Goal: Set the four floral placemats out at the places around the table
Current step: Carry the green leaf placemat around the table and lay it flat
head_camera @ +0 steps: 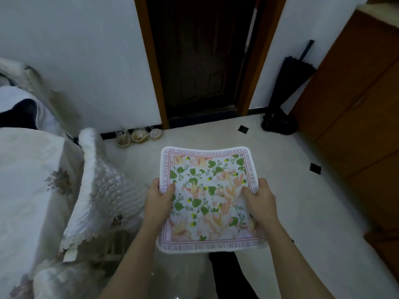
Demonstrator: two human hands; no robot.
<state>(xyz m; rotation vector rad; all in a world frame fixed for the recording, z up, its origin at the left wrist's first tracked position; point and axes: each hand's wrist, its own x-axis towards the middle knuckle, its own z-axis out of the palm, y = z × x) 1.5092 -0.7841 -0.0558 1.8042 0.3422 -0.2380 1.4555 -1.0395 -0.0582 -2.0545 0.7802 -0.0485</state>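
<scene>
A square floral placemat with green leaves, pink flowers and a lettered border is held flat in the air over the pale floor. My left hand grips its left edge, thumb on top. My right hand grips its right edge the same way. Whether more mats lie beneath the top one cannot be told. The table, draped in a white lace cloth, is at the left.
A chair with a white ruffled cover stands beside the table. Small bowls sit on the floor by the wall. A dark doorway is ahead, a folded black umbrella leans at the right, next to a wooden cabinet.
</scene>
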